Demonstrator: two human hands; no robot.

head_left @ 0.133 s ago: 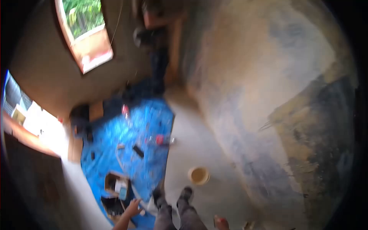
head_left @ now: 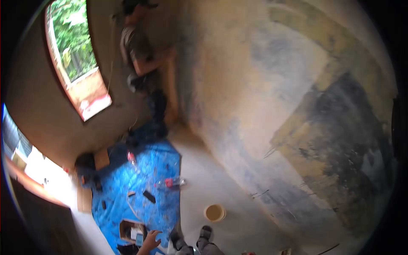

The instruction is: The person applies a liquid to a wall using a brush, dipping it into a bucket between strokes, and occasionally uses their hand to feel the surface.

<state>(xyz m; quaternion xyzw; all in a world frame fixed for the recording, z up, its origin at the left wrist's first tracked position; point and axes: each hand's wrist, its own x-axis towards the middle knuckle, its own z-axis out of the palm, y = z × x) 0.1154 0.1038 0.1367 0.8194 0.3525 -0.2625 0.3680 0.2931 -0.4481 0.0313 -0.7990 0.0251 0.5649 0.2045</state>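
Plainly, in the head view, the left hand point(head_left: 150, 242) is spread, seemingly empty, and nearer the cardboard box point(head_left: 123, 230), which sits on the blue tarp point(head_left: 165, 211) just forward and left of it. Only a sliver of the right hand point(head_left: 248, 253) shows; I cannot tell its grip.

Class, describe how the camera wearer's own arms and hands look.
The left hand is bare, with no glove; the short stretch of forearm in view has no sleeve, and no watch or marking can be made out. The right hand barely shows at the bottom edge, too little to describe.
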